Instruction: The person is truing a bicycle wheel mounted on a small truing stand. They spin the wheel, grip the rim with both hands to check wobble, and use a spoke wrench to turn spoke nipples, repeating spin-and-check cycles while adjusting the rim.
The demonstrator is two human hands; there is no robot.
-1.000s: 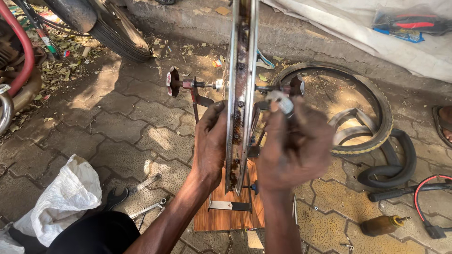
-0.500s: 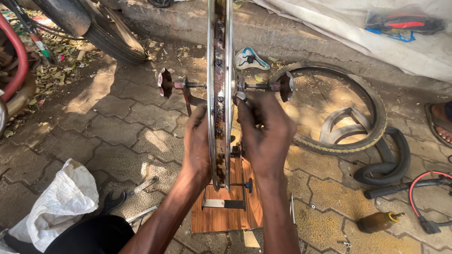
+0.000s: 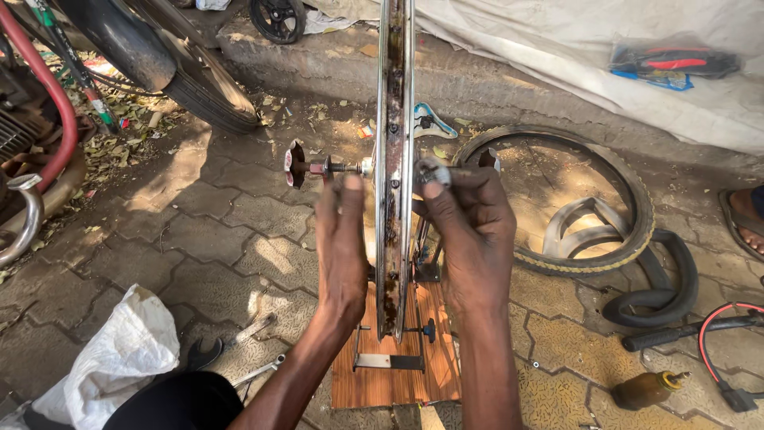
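Rust-pitted, dull chrome metal wheel rim (image 3: 394, 159) stands over a grained wooden board (image 3: 398, 374); beside it, matt cracked rubber tyre (image 3: 629, 215), rough paving stones (image 3: 199, 239).

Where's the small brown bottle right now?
In the head view, the brown bottle lies on the paving at lower right, right of the wooden board, below the black inner tube.

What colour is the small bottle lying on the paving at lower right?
Brownish amber bottle with a yellow tip, in the head view.

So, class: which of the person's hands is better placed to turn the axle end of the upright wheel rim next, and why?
Probably the right hand: its fingertips already pinch the axle end beside the wheel rim. The left hand lies flat against the rim's other side.
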